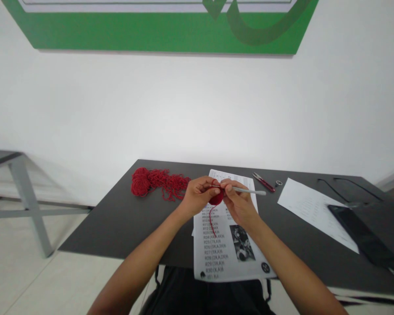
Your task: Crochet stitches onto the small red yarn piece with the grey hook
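Observation:
Between my two hands is a small round red crochet piece (pixel 216 199), with a loose yarn tail hanging from it. My left hand (pixel 200 192) pinches the piece from the left, a strand of red yarn running over its fingers. In my right hand (pixel 238 199) is a crochet hook (pixel 254 191), its pale handle sticking out to the right and its tip at the piece. Below the hands lies a printed pattern sheet (pixel 213 258) with rows of text and a photo. A tangle of red yarn (pixel 167 181) with a ball (pixel 140 181) rests to the left.
Thread snips (pixel 264 182) and a small ring (pixel 279 183) lie right of the hands on the dark table (pixel 118 227). Farther right are a white paper (pixel 310 210), eyeglasses (pixel 351 202) and a black phone (pixel 357 232). A white wall (pixel 184 105) stands behind the table.

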Available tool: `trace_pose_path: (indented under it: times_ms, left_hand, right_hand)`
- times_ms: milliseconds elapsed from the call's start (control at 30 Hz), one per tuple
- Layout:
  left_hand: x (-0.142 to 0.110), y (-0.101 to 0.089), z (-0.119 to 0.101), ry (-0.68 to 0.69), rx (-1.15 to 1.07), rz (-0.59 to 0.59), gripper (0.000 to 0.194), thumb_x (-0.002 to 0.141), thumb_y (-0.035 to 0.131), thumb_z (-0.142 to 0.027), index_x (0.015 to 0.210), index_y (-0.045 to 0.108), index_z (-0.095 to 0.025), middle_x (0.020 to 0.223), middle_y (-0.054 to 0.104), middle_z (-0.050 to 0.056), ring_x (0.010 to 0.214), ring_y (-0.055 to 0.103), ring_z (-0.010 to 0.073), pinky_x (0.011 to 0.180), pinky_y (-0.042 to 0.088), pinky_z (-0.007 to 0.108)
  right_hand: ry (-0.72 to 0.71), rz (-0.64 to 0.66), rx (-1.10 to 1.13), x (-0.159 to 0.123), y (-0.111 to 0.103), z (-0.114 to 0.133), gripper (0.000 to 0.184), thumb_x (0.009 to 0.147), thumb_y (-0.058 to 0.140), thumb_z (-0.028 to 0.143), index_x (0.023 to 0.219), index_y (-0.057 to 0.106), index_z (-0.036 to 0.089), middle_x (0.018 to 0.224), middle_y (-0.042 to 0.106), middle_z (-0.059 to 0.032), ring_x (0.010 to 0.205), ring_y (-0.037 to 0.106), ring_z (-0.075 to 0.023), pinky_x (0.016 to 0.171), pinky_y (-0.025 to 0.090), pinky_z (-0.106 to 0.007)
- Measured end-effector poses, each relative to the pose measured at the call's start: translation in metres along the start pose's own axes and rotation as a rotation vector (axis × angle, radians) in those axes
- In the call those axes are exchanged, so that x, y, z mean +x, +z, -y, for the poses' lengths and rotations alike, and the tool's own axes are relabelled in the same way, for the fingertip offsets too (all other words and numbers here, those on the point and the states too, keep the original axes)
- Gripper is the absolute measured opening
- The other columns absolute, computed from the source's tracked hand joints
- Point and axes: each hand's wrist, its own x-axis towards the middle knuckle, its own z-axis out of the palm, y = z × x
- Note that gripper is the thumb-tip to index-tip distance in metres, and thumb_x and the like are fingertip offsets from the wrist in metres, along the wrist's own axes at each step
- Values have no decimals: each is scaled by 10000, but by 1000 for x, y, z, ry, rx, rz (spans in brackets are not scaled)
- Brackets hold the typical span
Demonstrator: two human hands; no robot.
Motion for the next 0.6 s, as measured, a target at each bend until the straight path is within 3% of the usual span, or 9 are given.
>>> trace_pose_path:
  times_ms: [133, 300, 400, 533, 600]
  left_hand:
    - [0, -2, -1, 121, 310, -57, 154, 754, 808, -278, 770, 734, -145, 715, 715, 36, 639, 617, 123, 602, 476, 236]
    - [0, 5, 7, -18, 133, -80, 259, 712, 830, -319, 747, 634, -153, 601, 632, -16, 517, 561, 101, 499, 435, 207]
    - [-2, 9, 10, -40, 31, -70, 303, 702, 833, -334, 865, 635, -174, 696, 680, -5, 580, 620, 122, 544, 481, 221]
    - [-4, 9, 9, 61, 271, -106, 111, 764, 755, -253, 783, 685, -169, 688, 681, 4, 602, 597, 113, 563, 452, 215]
    - [-4, 8, 9, 71, 363, -114, 118, 793, 714, -245, 714, 687, -162, 627, 656, 0, 559, 560, 106, 530, 418, 213]
  right_hand:
    - [16, -59, -33, 3, 0, -4, 277, 704, 876, 483, 794, 747, 255, 756, 722, 16, 679, 634, -138, 615, 541, -270]
    - [48, -92, -77, 7, -6, -8, 289, 666, 905, 450, 781, 747, 238, 742, 732, 22, 661, 635, -128, 621, 524, -262]
    - [32, -78, -139, 10, -11, -10, 284, 681, 895, 438, 804, 745, 231, 777, 745, 12, 692, 649, -136, 655, 524, -270]
    - [23, -114, -197, 12, -13, -11, 315, 675, 888, 458, 828, 736, 227, 743, 719, 17, 634, 614, -129, 605, 492, -268]
    - [26, -128, -228, 12, -13, -12, 332, 669, 888, 467, 827, 728, 223, 713, 702, 20, 612, 600, -130, 591, 479, -271]
